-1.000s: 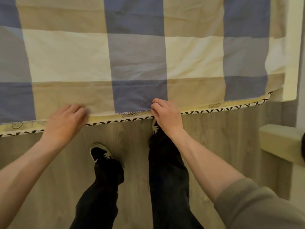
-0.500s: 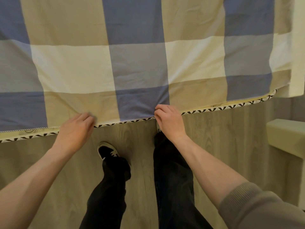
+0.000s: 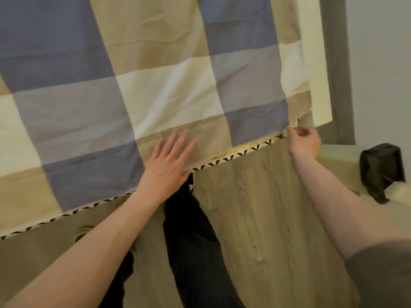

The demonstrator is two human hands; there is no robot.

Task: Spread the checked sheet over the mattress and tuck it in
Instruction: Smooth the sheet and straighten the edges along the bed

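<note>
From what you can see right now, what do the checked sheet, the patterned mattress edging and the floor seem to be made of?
Checked sheet: thin woven cloth, probably cotton, matte; it shows soft creases and fold lines.
Mattress edging: fabric tape, it seems, with a black-and-white zigzag pattern.
Floor: wood-look planks, perhaps laminate or vinyl; grey-brown grain with a slight sheen.

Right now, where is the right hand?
In the head view the right hand is on the right, gripping the sheet at its near right corner, above the mattress trim and left of a black object.
</note>
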